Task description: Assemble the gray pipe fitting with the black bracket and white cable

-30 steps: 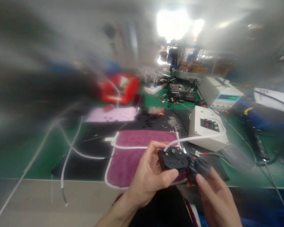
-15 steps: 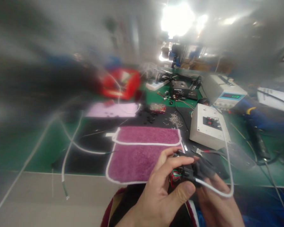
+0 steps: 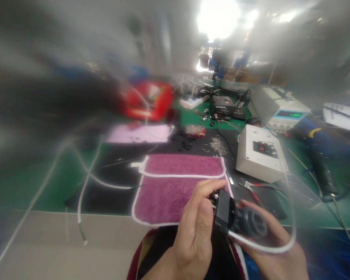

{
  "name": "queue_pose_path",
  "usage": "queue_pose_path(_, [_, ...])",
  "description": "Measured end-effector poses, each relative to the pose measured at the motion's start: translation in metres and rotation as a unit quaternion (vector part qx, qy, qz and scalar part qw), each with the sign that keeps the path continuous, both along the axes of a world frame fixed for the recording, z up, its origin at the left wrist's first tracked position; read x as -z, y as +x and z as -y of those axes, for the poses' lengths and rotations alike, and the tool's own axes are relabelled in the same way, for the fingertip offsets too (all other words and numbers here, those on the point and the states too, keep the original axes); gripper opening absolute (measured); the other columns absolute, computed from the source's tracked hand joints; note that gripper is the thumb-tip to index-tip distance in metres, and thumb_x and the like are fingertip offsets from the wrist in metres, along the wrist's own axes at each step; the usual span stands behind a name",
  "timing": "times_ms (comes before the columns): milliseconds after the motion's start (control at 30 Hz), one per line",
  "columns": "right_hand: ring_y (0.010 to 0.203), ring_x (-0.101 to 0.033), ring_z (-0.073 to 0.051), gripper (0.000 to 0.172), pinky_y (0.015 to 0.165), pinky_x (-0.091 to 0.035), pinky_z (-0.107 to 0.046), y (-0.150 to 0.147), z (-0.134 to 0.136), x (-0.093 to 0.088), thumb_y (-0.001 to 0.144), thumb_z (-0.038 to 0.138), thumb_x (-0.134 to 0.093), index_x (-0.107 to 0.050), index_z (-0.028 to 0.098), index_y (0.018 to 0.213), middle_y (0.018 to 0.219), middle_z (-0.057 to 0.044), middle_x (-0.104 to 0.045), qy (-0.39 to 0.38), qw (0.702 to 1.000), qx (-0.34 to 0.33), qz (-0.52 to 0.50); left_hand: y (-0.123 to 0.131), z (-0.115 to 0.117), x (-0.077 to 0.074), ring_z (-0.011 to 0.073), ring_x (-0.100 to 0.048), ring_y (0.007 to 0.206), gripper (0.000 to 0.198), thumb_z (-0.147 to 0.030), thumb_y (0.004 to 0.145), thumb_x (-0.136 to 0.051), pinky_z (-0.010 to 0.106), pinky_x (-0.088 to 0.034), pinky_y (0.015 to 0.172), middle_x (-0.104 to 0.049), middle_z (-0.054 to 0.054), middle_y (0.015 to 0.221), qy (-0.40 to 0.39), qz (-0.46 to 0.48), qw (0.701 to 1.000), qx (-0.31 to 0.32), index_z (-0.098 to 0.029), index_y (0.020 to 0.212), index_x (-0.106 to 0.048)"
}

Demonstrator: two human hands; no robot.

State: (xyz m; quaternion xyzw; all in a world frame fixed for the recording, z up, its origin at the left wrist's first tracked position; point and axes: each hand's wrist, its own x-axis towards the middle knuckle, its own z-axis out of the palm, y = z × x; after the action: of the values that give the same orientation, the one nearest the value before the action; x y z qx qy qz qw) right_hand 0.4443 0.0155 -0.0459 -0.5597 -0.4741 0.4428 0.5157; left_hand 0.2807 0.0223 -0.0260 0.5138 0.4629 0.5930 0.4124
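Observation:
My left hand [image 3: 196, 229] grips the left side of a small black plastic part [image 3: 225, 212], thumb and fingers pinched on it near the table's front edge. My right hand [image 3: 272, 249] cradles the same part from beneath, at its round dark end [image 3: 252, 223]. A white cable [image 3: 282, 243] loops out from the part and curves over my right hand. Coloured wires show faintly at the part's left edge. Just behind the hands lies a purple towel [image 3: 175, 186] with white piping.
A white box with black sockets [image 3: 261, 153] stands right of the towel. Behind it are a power supply with a green display [image 3: 282, 111] and a black unit [image 3: 223, 109]. Loose pins [image 3: 217, 144], a red container [image 3: 147, 101] and white cables [image 3: 84, 182] lie on the green table.
Both hands have turned the black part over: its flat top faced up a second ago, and it now stands on edge with the round end toward my right hand. The cable swung right.

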Motion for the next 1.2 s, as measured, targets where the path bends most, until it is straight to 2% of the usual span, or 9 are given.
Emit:
queue_pose_path(133, [0.089,-0.075,-0.032,0.056,0.079,-0.068,-0.032,0.004,-0.003,-0.004,0.062,0.047,-0.106,-0.083,0.022,0.106,0.106,-0.008,-0.075,0.025,0.999,0.004,0.025,-0.002,-0.003,-0.002,0.019,-0.062,0.117,0.038,-0.035,0.114,-0.03,0.032,-0.048,0.104,-0.067,0.005,0.128,0.002,-0.027,1.0,-0.015,-0.027,0.131,-0.063])
queue_pose_path(267, [0.089,-0.074,-0.035,0.056,0.074,-0.069,-0.034,0.007,-0.008,-0.005,0.064,0.05,-0.104,-0.083,0.022,0.106,0.104,-0.009,-0.075,0.035,0.998,-0.005,0.046,-0.007,-0.007,-0.001,0.0199,-0.06,0.123,0.036,-0.029,0.114,-0.031,0.033,-0.047,0.107,-0.066,0.006,0.13,0.047,-0.061,0.997,0.007,-0.025,0.132,-0.061])
queue_pose_path(467, [0.09,-0.075,-0.035,0.047,0.087,-0.067,-0.039,0.009,-0.017,-0.005,0.072,0.052,-0.099,-0.084,0.023,0.106,0.103,-0.009,-0.075,0.049,0.997,-0.044,0.039,-0.013,-0.013,-0.002,0.0248,-0.061,0.125,0.035,-0.025,0.111,-0.034,0.04,-0.049,0.107,-0.065,0.011,0.131,0.094,-0.103,0.989,0.041,-0.023,0.13,-0.063])
queue_pose_path(633, [0.096,-0.074,-0.033,0.048,0.082,-0.066,-0.032,0.011,-0.02,-0.006,0.069,0.05,-0.1,-0.084,0.023,0.106,0.108,-0.007,-0.075,0.031,0.993,-0.068,0.094,-0.018,-0.017,-0.002,0.0268,-0.06,0.126,0.035,-0.025,0.109,-0.038,0.042,-0.051,0.106,-0.063,0.014,0.135,0.125,-0.143,0.978,0.087,-0.022,0.134,-0.062])
queue_pose_path(700, [0.097,-0.074,-0.033,0.047,0.081,-0.066,-0.031,0.012,-0.021,-0.007,0.071,0.052,-0.098,-0.084,0.023,0.106,0.11,-0.007,-0.074,0.033,0.992,-0.066,0.099,-0.02,-0.018,-0.001,0.027,-0.059,0.128,0.035,-0.026,0.109,-0.038,0.042,-0.05,0.107,-0.063,0.014,0.135,0.131,-0.144,0.977,0.087,-0.022,0.134,-0.063])
queue_pose_path(800, [0.094,-0.074,-0.033,0.049,0.082,-0.066,-0.032,0.012,-0.021,-0.008,0.071,0.052,-0.098,-0.084,0.023,0.107,0.108,-0.008,-0.075,0.029,0.994,-0.057,0.093,-0.021,-0.019,0.001,0.0269,-0.057,0.131,0.035,-0.025,0.11,-0.038,0.043,-0.048,0.11,-0.061,0.013,0.138,0.126,-0.148,0.977,0.088,-0.022,0.136,-0.061])
queue_pose_path(900, [0.1,-0.073,-0.032,0.056,0.084,-0.064,-0.03,0.011,-0.021,-0.007,0.069,0.051,-0.101,-0.083,0.023,0.113,0.111,-0.008,-0.074,0.016,0.995,-0.069,0.067,-0.021,-0.021,0.006,0.0249,-0.056,0.133,0.034,-0.023,0.11,-0.038,0.04,-0.045,0.113,-0.06,0.011,0.141,0.101,-0.152,0.979,0.089,-0.023,0.137,-0.06])
queue_pose_path(1033, [0.11,-0.07,-0.029,0.059,0.086,-0.061,-0.024,0.003,-0.021,-0.004,0.071,0.046,-0.103,-0.08,0.025,0.121,0.119,-0.006,-0.072,0.0,0.997,-0.08,0.003,-0.017,-0.024,0.012,0.0226,-0.059,0.131,0.039,-0.029,0.113,-0.031,0.037,-0.043,0.115,-0.066,0.006,0.135,0.032,-0.09,0.995,0.04,-0.025,0.127,-0.067])
queue_pose_path(1200, [0.113,-0.067,-0.028,0.056,0.096,-0.058,-0.029,-0.017,-0.016,-0.003,0.085,0.052,-0.094,-0.073,0.025,0.128,0.124,-0.007,-0.069,0.036,0.994,-0.083,-0.055,-0.008,-0.028,0.015,0.0211,-0.069,0.111,0.044,-0.036,0.114,-0.027,0.035,-0.052,0.101,-0.074,0.004,0.122,-0.011,-0.028,1.0,0.005,-0.026,0.12,-0.07])
